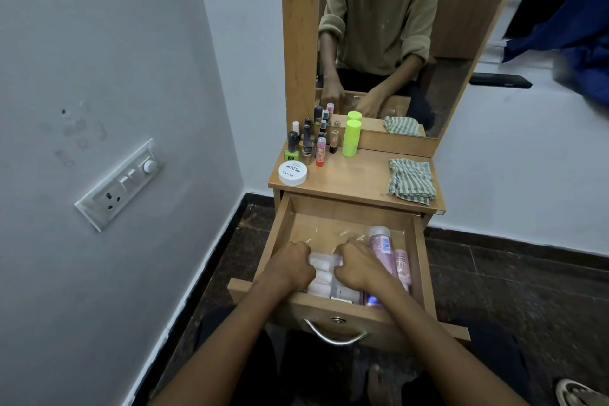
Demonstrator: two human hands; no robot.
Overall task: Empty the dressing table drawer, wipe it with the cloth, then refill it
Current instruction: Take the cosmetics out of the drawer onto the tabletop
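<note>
Your hands are both down inside the open drawer of the dressing table. Your left hand is curled round the left end of a clear packet of white rolls, and your right hand is curled over its right end; whether the right fingers truly clasp the packet you cannot tell, since they are hidden beneath the knuckles. Just right of that hand, in the drawer's right part, lie a pink bottle with a barcode and a smaller pink tube touching it.

Above the drawer, on the surface, the striped cloth lies folded at the right end. At the left end stand a white jar of nail polish remover pads, a cluster of nail polish bottles and a lime green container against the mirror. The drawer's metal handle hangs at its front.
</note>
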